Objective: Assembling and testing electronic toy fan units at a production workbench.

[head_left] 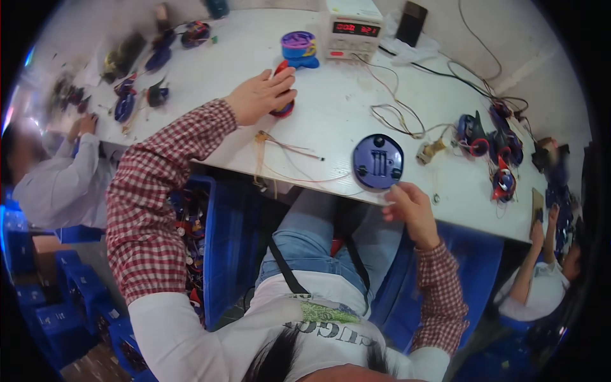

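Observation:
My left hand (262, 95) reaches across the white table with its fingers over a red and dark-blue piece (284, 109). Most of that piece is hidden beneath the fingers, and a red tip shows beyond them. My right hand (410, 209) is at the table's front edge with loosely curled fingers, holding nothing I can see. Just beyond it lies a round purple plastic housing (380, 160) with a dark rim and a slotted recess in its middle. Left of the housing are thin wires (289, 148), some trailing over the edge. A blue-and-purple round device (299, 46) stands past my left hand.
A white power supply (354, 30) with a lit red display stands at the back, its leads running right. Wired assemblies (503, 181) lie at the right, others (125, 105) at the left. Blue bins (223, 248) flank my legs. A person (67, 172) sits at each side.

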Demonstrator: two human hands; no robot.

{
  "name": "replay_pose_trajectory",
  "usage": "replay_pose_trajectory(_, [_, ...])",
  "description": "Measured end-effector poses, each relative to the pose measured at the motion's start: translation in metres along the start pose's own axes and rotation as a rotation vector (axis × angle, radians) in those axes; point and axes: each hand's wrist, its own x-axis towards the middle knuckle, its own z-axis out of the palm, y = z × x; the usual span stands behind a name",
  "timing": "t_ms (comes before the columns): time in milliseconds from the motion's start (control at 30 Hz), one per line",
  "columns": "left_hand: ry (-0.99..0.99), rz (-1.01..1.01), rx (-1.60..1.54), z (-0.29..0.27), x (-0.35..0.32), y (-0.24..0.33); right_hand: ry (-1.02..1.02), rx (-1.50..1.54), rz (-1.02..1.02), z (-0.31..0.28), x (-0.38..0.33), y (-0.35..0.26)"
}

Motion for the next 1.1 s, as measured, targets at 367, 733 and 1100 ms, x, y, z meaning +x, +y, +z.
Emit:
replay_pose_trajectory(367, [0.03, -0.005, 0.003, -0.015, 0.0, -0.002, 0.531, -0.687, -0.911, -0.075, 0.1, -0.03])
replay_pose_trajectory(733, [0.139, -0.476, -1.0, -0.026, 0.082, 0.14, 0.063, -0.269, -0.613, 0.011, 0.043, -0.061])
replay_pose_trajectory(1100, [0.16, -0.572, -1.161, -0.014, 0.1, 0.158, 0.151, -0.832, -1.146, 0.024, 0.054, -0.02])
